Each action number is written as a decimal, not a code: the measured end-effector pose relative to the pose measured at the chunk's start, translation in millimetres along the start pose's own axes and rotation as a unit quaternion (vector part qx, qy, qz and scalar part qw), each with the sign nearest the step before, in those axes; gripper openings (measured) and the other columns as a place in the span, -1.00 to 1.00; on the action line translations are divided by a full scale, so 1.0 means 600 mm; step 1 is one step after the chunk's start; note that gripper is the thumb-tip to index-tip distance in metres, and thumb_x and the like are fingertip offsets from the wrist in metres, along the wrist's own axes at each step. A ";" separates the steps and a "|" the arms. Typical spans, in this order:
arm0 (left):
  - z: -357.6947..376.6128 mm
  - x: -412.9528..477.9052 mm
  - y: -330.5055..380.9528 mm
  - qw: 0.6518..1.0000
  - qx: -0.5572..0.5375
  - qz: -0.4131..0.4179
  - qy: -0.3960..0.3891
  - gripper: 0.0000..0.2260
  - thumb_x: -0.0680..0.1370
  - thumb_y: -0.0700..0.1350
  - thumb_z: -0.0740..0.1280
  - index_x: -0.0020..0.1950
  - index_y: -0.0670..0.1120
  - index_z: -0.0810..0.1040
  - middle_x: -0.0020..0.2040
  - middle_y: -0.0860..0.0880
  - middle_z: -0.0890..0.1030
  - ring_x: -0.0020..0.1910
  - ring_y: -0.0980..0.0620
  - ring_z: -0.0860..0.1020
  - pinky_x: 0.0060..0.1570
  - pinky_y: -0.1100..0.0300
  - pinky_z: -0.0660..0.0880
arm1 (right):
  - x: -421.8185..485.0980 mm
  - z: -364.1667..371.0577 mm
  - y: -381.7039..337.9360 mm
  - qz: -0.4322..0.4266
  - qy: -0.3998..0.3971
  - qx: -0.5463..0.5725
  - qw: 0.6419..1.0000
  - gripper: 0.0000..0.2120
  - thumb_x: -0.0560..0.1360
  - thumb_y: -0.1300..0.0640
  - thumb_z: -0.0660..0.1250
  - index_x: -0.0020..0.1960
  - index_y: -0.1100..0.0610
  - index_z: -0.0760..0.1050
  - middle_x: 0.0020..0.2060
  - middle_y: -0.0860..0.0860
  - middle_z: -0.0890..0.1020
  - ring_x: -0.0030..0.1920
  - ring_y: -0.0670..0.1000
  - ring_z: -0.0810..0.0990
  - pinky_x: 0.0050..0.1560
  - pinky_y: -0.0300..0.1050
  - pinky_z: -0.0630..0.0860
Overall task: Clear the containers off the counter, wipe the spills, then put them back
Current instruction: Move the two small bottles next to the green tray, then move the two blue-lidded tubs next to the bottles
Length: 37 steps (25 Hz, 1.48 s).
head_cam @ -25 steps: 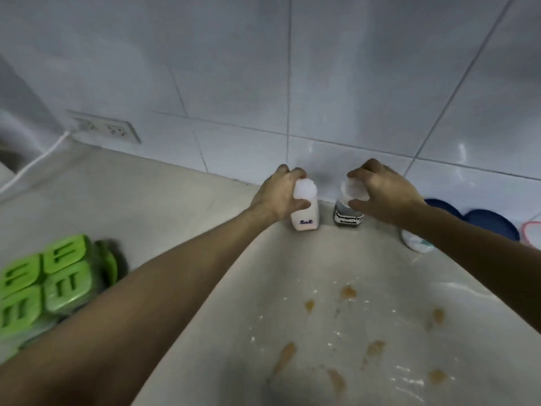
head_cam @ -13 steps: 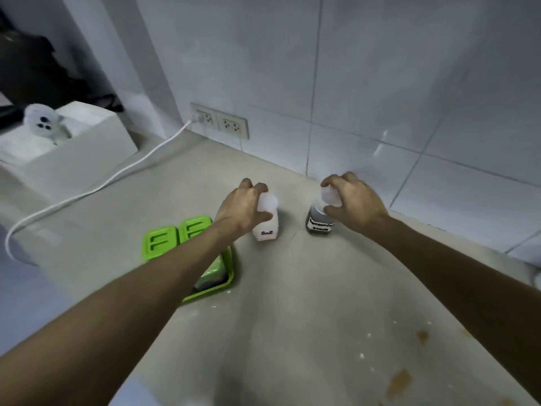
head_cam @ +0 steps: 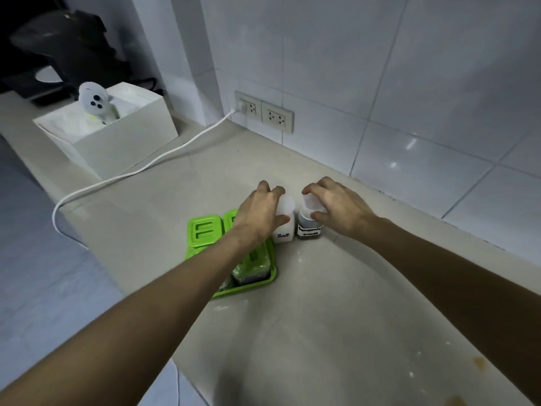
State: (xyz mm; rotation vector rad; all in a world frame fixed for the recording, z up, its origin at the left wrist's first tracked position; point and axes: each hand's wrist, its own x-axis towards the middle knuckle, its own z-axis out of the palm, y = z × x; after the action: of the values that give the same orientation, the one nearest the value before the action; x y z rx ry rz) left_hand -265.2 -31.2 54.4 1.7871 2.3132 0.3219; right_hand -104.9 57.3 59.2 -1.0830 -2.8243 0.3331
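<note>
My left hand (head_cam: 261,213) grips the top of a white salt jar (head_cam: 284,234) labelled "Salt". Beside it, my right hand (head_cam: 336,208) grips the white lid of a clear jar (head_cam: 308,229) with dark seasoning and a black label. Both jars are upright on the beige counter (head_cam: 307,317), close together, just right of a green tray (head_cam: 248,284) holding containers with green lids (head_cam: 203,230). My left forearm hides part of the tray. Brown spill marks (head_cam: 480,361) show at the counter's lower right.
A white box (head_cam: 117,142) with a small white device in it stands at the back left. A white cable (head_cam: 140,168) runs from the wall sockets (head_cam: 263,111) across the counter and over its front edge. Tiled wall behind; dark appliance at far left.
Both hands have carried the two jars leftward along the counter, away from the spills, to a spot beside the green tray. The view has swung left with them.
</note>
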 end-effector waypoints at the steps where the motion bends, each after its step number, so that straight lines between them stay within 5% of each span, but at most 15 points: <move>1: -0.001 0.000 0.001 1.000 0.000 -0.004 -0.007 -0.47 0.47 0.01 0.42 0.39 -0.06 0.36 0.24 -0.17 0.40 0.13 -0.22 0.53 0.07 -0.01 0.49 | 0.000 0.004 -0.001 -0.002 -0.001 -0.004 1.000 -0.54 0.49 0.11 0.30 0.37 0.02 0.32 0.28 0.09 0.41 0.25 0.14 0.43 0.13 0.01 0.45; 6: -0.015 0.006 0.023 0.999 0.050 0.021 -0.003 -0.40 0.47 0.15 0.34 0.44 -0.04 0.29 0.29 -0.14 0.38 0.29 -0.16 0.35 0.17 -0.09 0.44 | -0.038 -0.006 0.022 0.011 0.003 -0.012 1.000 -0.41 0.52 0.12 0.28 0.48 0.07 0.14 0.39 0.10 0.31 0.34 0.14 0.38 0.15 0.07 0.47; 13: 0.021 0.009 0.176 0.989 0.000 0.120 0.089 -0.66 0.54 -0.02 0.28 0.29 -0.11 0.46 0.21 -0.13 0.47 0.20 -0.16 0.42 0.15 -0.03 0.39 | -0.265 -0.014 0.182 0.112 -0.004 -0.002 0.994 -0.47 0.54 0.02 0.25 0.45 0.08 0.18 0.40 0.04 0.31 0.33 0.06 0.41 0.18 -0.04 0.48; 22: 0.246 -0.054 0.639 0.948 -0.063 0.309 -0.035 -0.57 0.52 0.01 0.31 0.36 -0.08 0.38 0.26 -0.09 0.44 0.22 -0.10 0.42 0.14 0.01 0.46 | -0.703 -0.099 0.509 0.347 0.096 -0.089 0.929 -0.44 0.35 0.07 0.45 0.28 0.24 0.41 0.22 0.20 0.50 0.19 0.26 0.51 0.12 0.11 0.49; 28: 0.326 -0.066 0.909 0.946 -0.138 0.252 -0.151 -0.22 0.36 0.14 0.46 0.45 -0.02 0.17 0.35 -0.12 0.30 0.31 -0.16 0.32 0.22 -0.01 0.41 | -0.778 -0.114 0.649 0.372 0.032 -0.115 0.921 -0.32 0.39 -0.12 0.39 0.42 0.09 0.28 0.29 0.21 0.43 0.23 0.24 0.43 0.26 0.04 0.36; 33: 0.361 -0.056 0.977 0.966 -0.112 0.202 -0.112 -0.37 0.37 0.06 0.48 0.34 -0.07 0.32 0.30 -0.14 0.33 0.23 -0.20 0.35 0.13 0.01 0.44 | -0.759 -0.129 0.673 0.402 0.064 -0.034 0.913 -0.28 0.23 -0.19 0.46 0.30 0.06 0.36 0.12 0.13 0.46 -0.01 0.18 0.54 0.01 -0.01 0.52; 37: 0.335 -0.048 0.936 0.962 -0.135 0.216 -0.100 -0.45 0.32 0.09 0.49 0.25 -0.04 0.47 0.21 -0.13 0.40 0.15 -0.17 0.45 0.08 0.11 0.44 | -0.743 -0.129 0.664 0.354 0.089 -0.099 0.926 -0.30 0.18 -0.21 0.45 0.19 0.15 0.44 0.03 0.14 0.51 -0.07 0.17 0.52 -0.03 -0.02 0.47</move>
State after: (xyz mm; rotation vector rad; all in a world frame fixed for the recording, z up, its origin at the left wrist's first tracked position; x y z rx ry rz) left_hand 319.1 88.6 26.8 2.0549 1.6402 0.4715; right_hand 497.4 59.9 33.4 -2.0415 -2.2436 -0.0148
